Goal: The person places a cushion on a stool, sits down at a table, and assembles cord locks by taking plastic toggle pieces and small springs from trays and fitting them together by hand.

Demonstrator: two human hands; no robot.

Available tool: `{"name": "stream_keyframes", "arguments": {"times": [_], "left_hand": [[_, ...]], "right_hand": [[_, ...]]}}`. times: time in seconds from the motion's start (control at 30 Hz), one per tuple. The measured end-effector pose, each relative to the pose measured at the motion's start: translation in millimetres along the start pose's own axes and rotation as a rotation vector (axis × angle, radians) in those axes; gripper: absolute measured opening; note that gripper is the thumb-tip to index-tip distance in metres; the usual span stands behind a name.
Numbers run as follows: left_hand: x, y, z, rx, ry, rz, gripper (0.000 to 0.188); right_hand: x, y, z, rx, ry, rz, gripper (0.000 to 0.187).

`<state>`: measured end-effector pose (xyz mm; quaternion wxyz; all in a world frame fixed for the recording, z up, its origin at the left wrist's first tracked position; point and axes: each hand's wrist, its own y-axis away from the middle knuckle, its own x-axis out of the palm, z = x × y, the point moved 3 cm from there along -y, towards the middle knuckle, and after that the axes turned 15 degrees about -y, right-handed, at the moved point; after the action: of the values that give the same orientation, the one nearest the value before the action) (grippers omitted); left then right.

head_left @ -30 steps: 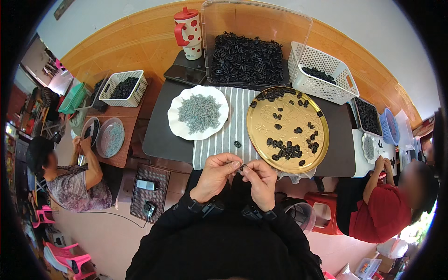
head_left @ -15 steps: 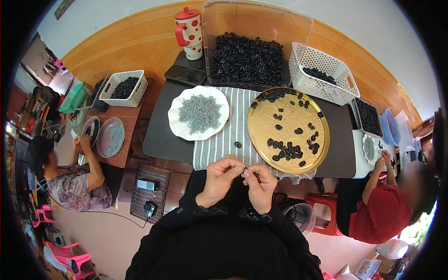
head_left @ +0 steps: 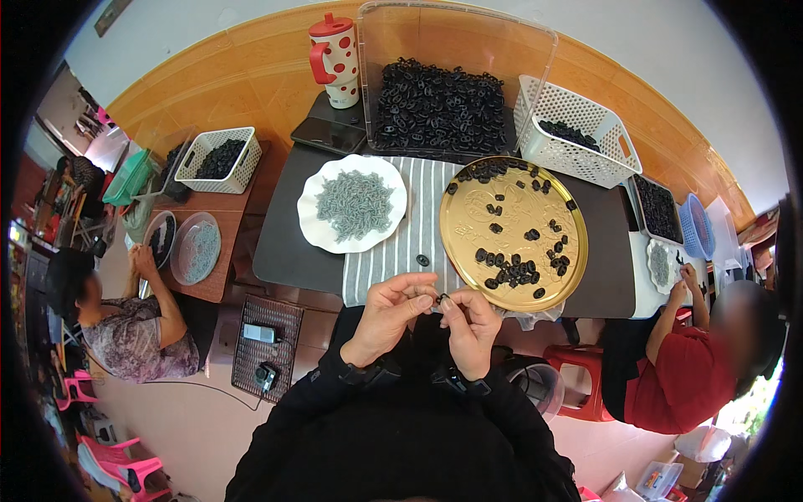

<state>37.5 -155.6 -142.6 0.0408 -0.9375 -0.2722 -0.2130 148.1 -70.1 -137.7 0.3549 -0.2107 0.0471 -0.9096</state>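
Note:
In front of my chest my two hands meet at the fingertips. My right hand (head_left: pixel 468 333) is closed in a pinch on a small black plastic part (head_left: pixel 442 298). The thumb and fingers of my left hand (head_left: pixel 386 318) press together against the same spot; whatever they grip is too small to make out. Just beyond lies a single black oval part (head_left: pixel 423 260) on a grey striped cloth (head_left: pixel 368 280). A white scalloped plate (head_left: pixel 314 226) of small grey screw-like pieces is at the left. Several black parts are spread on a round gold tray (head_left: pixel 510 238) at the right.
At the back stand a clear bin (head_left: pixel 456 10) of black parts, a white basket (head_left: pixel 619 171), a spotted tumbler (head_left: pixel 340 63) and a dark phone (head_left: pixel 329 134). Co-workers sit on both sides, one in a patterned top (head_left: pixel 138 339), one in a red shirt (head_left: pixel 682 368).
My left index finger has lifted and straightened away from the pinch. The black part shows more between my fingertips. The whole view has shifted slightly.

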Motion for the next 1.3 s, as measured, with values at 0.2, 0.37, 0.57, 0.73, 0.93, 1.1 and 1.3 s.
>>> {"name": "stream_keyframes", "arguments": {"times": [0.2, 0.37, 0.57, 0.73, 0.93, 1.1, 1.3], "left_hand": [[-5.1, 2.1, 6.8, 0.031, -0.188, -0.016, 0.008], [4.4, 6.6, 9.7, 0.103, -0.255, -0.085, 0.006], [12.1, 8.1, 14.7, 0.102, -0.184, -0.102, 0.007], [11.4, 10.2, 18.9, 0.011, -0.156, -0.060, 0.008], [-1.7, 6.2, 12.9, -0.060, -0.208, -0.035, 0.007], [-1.5, 4.1, 7.6, -0.070, -0.257, 0.033, 0.008], [-3.5, -1.6, 2.7, -0.080, -0.342, 0.106, 0.010]], "right_hand": [[7.4, 2.6, 2.9, -0.031, 0.039, 0.023, 0.003], [10.5, 2.8, 9.1, -0.010, 0.033, -0.002, 0.007], [1.6, 5.6, 2.4, -0.051, 0.053, -0.048, 0.004], [-0.2, 6.3, 3.1, 0.007, -0.017, -0.093, 0.005], [-1.2, -0.3, 13.0, -0.217, 0.230, 0.006, 0.015], [-7.6, 0.0, 16.5, -0.539, 0.570, 0.239, 0.029], [-8.4, -6.5, 16.7, -0.627, 0.579, 0.294, 0.025]]}}
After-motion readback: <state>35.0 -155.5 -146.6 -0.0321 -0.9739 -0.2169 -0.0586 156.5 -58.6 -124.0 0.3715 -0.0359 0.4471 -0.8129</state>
